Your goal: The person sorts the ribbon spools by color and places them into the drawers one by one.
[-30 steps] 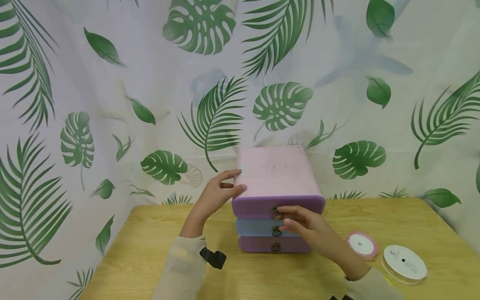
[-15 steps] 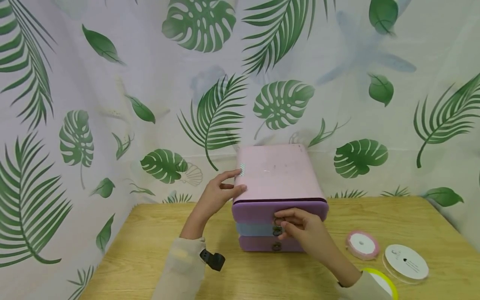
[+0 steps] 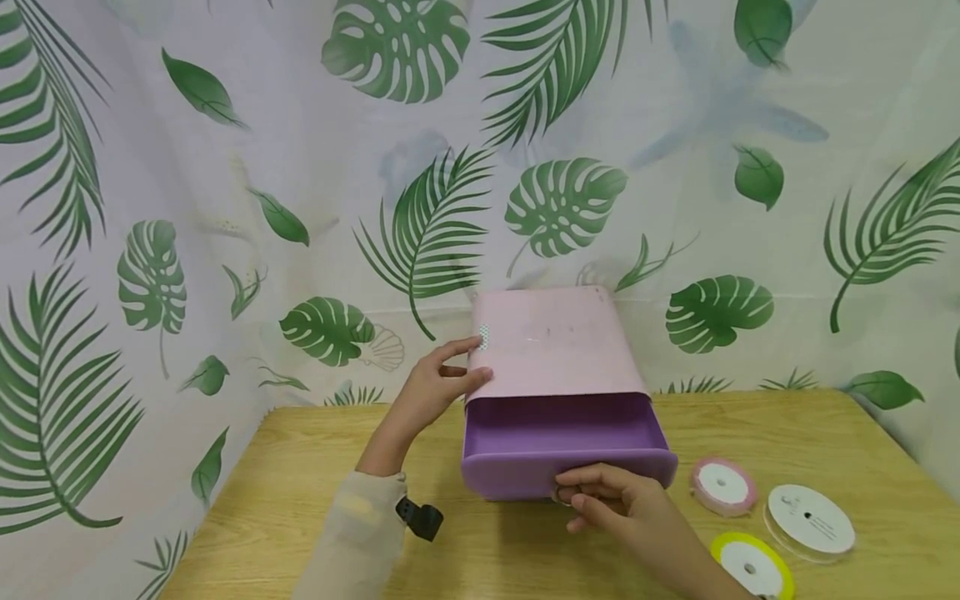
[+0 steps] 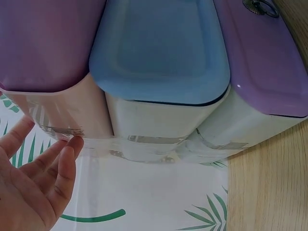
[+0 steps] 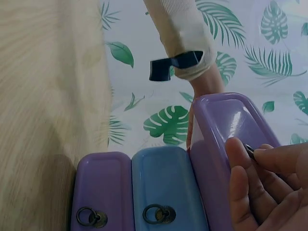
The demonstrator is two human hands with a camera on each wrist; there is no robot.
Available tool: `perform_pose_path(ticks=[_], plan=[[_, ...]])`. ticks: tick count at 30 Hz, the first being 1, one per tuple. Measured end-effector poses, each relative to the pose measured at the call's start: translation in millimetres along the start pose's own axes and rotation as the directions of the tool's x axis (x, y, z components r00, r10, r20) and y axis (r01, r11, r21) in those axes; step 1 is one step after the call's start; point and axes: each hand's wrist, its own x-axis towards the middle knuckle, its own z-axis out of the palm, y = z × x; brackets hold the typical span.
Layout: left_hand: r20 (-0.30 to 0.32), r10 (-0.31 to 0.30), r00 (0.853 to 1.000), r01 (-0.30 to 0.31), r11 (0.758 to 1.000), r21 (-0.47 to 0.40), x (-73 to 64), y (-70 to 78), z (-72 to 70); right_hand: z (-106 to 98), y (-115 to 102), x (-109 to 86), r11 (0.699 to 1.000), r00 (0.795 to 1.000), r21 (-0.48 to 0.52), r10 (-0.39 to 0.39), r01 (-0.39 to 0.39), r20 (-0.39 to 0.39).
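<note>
A small chest of drawers with a pink top (image 3: pixel 551 342) stands on the table. Its top purple drawer (image 3: pixel 510 477) is pulled well out, and the visible inside looks bare. My right hand (image 3: pixel 630 504) pinches the metal ring pull (image 5: pixel 249 150) on that drawer's front between thumb and index finger. At the chest's left side, my left hand (image 3: pixel 435 383) rests fingertips and thumb against the upper edge. Lower down, the blue drawer (image 5: pixel 166 185) and the bottom purple drawer (image 5: pixel 103 185) are closed, as the right wrist view shows; each has its own ring pull.
Right of the chest lie a pink-edged spool (image 3: pixel 722 485), a large white spool (image 3: pixel 810 519) and a yellow-edged spool (image 3: pixel 750 568), close to my right forearm. A leaf-print cloth (image 3: pixel 420 242) hangs behind the wooden table (image 3: pixel 247 500).
The top drawer has slid from closed to well out toward me, with my right hand pulling its ring. My left hand has stayed on the chest's side.
</note>
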Motion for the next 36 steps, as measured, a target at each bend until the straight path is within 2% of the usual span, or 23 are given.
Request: perform_pose_path(ticks=[4,11,13,18,20,23,26,30,33,36], plan=[[-0.008,0.001,1.0,-0.001,1.0,0.013,0.8,3.4,0.5,2,3,-9.1,0.999,0.998,0.028,-0.035,0.034,0.049],[-0.011,-0.014,1.0,0.014,1.0,0.02,-0.3,6.1,0.5,2,9,-18.1,0.996,0.993,0.09,0.003,-0.014,0.117],[-0.012,-0.016,1.0,0.016,1.0,0.025,-0.9,6.5,0.9,2,11,-19.1,0.997,0.993,0.076,-0.01,0.002,0.115],[-0.002,-0.012,1.0,0.012,0.999,0.033,-1.8,7.2,2.4,-1,15,-27.4,0.994,0.989,0.028,-0.11,0.108,0.097],[0.0,-0.013,1.0,0.013,0.999,0.037,-1.5,6.3,2.6,-5,16,-33.1,0.991,0.987,0.028,-0.13,0.128,0.094],[-0.006,-0.015,1.0,0.016,0.999,0.045,-1.5,4.7,2.0,-14,16,-41.7,0.99,0.988,-0.028,-0.133,0.136,0.083],[-0.008,-0.013,1.0,0.014,0.999,0.046,-0.9,3.1,1.2,-27,16,-50.6,0.993,0.994,-0.082,-0.084,0.09,0.073],[-0.003,-0.005,1.0,0.005,0.999,0.045,-1.5,2.9,1.0,-46,12,-64.8,0.991,0.999,-0.134,0.026,-0.021,0.038],[-0.002,-0.01,1.0,0.01,0.999,0.042,-2.3,3.6,1.2,-59,8,-76.3,0.976,0.993,-0.182,0.115,-0.12,-0.042],[-0.002,-0.012,1.0,0.012,0.999,0.038,-2.6,4.2,1.4,-73,7,-87.2,0.966,0.985,-0.211,0.128,-0.151,-0.12]])
